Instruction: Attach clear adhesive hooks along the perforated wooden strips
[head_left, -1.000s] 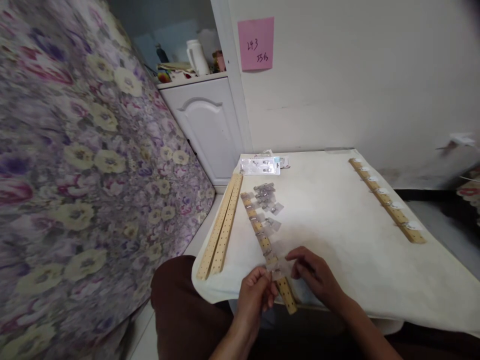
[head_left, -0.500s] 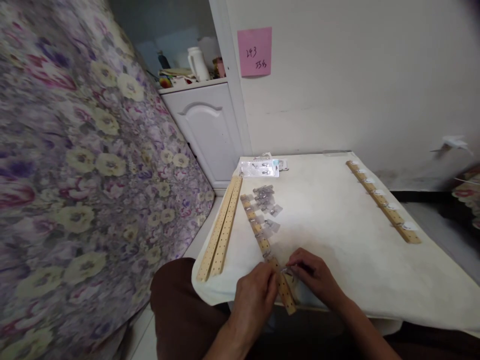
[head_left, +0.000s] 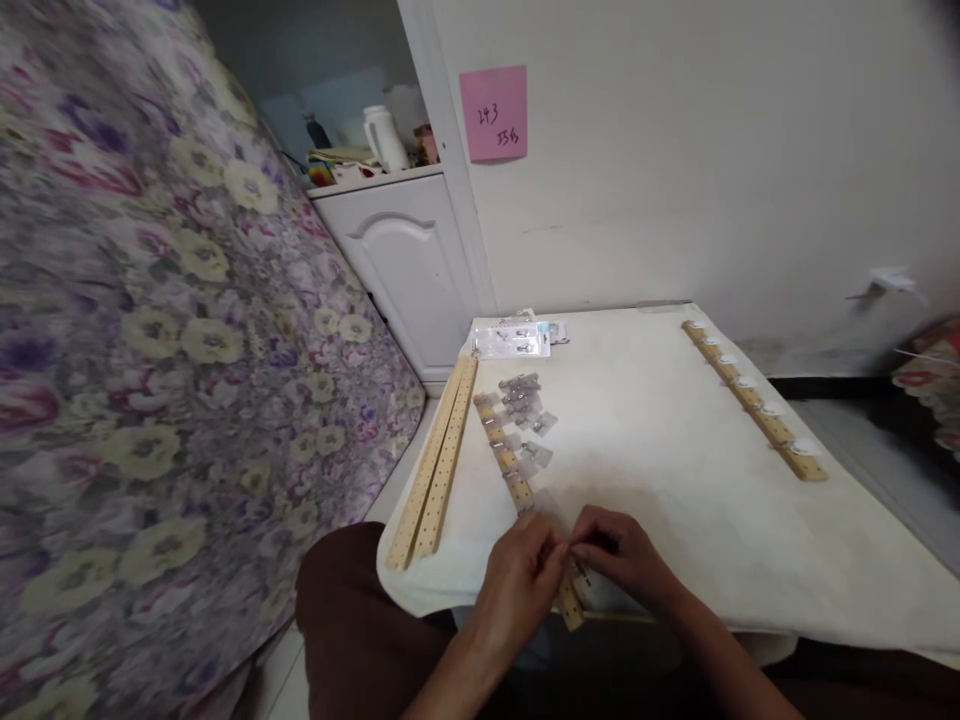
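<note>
My left hand (head_left: pixel 525 568) is closed, its thumb and forefinger pinched above the near part of a perforated wooden strip (head_left: pixel 517 488). Its fingertips meet those of my right hand (head_left: pixel 621 548), which is also closed in a pinch. A small shiny metal piece (head_left: pixel 582 573) shows just under the right fingertips; its kind is too small to tell. Several small metal fittings with clear plastic tabs sit along the strip, whose middle is hidden by my left hand. Beside it lies a pile of similar fittings (head_left: pixel 521 392), with a loose one (head_left: pixel 538 454) nearer me.
Two bare perforated wooden strips (head_left: pixel 441 490) lie on the left of the cloth-covered table (head_left: pixel 637 400). Another strip (head_left: pixel 757 408) with white-tabbed pieces lies on the right. Clear packaging (head_left: pixel 511 341) rests at the back edge. A floral curtain (head_left: pixel 187 350) hangs at the left.
My hands have come together, fingertips now touching over the strip, where they were slightly apart. My left hand has shifted right and the view has turned slightly.
</note>
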